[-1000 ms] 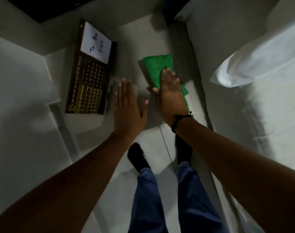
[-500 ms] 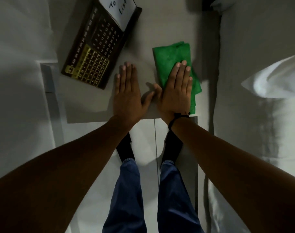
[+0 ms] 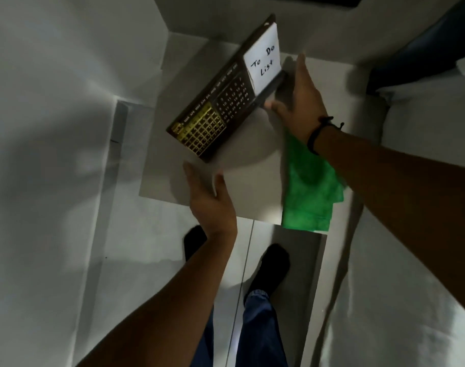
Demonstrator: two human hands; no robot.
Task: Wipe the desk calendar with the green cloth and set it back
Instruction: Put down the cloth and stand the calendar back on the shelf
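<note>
The dark brown desk calendar (image 3: 218,112), with gold date grids and a white "To Do List" note (image 3: 264,64), sits at an angle on the small grey table (image 3: 247,181). My right hand (image 3: 297,102) grips its right edge, thumb on the front and fingers behind. The green cloth (image 3: 308,192) lies on the table under my right wrist and hangs over the front edge. My left hand (image 3: 210,200) is held open over the table's front edge, just below the calendar's near corner, touching nothing.
White bedding (image 3: 411,260) runs along the right side of the table. A pale wall or panel (image 3: 54,128) stands on the left. My feet in dark socks (image 3: 271,266) stand on the floor below the table.
My right hand left the green cloth and moved up to take the calendar's right edge. My left hand lifted off the tabletop and drew back to the front edge. The view shifted.
</note>
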